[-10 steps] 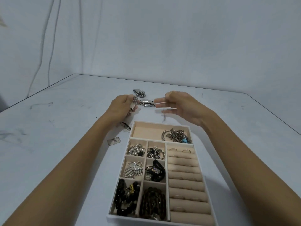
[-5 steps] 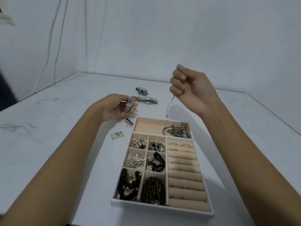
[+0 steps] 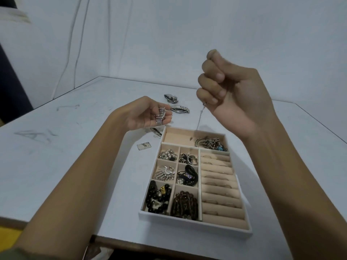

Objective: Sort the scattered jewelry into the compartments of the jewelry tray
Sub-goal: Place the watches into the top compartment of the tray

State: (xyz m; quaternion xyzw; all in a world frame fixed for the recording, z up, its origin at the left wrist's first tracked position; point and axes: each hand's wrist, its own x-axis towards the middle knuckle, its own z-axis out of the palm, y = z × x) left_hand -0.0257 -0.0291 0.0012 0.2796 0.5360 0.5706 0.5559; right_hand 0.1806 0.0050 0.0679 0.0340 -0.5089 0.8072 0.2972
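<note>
White backdrop [image 3: 187, 34] hangs behind a pale, scuffed counter [image 3: 56, 166] that fills most of the frame. At lower centre sits the jewelry tray [image 3: 195, 225], white-walled with beige lining. Its long top compartment holds silver pieces [image 3: 210, 144], the small squares on the left hold pearls [image 3: 168, 154], black beads [image 3: 158, 197] and brown beads [image 3: 185, 205], and the ring rolls [image 3: 219, 184] run down the right. Above the tray at upper right, the right hand [image 3: 231, 94] is curled into a fist, pinching a thin chain [image 3: 199, 121] that dangles to the tray's far rim. Left of centre, the left hand [image 3: 144, 115] grips a silver link band [image 3: 160, 117]. Beyond it on the counter lie two watch pieces [image 3: 181, 109], and nearer the tray a small metal plate [image 3: 144, 146].
</note>
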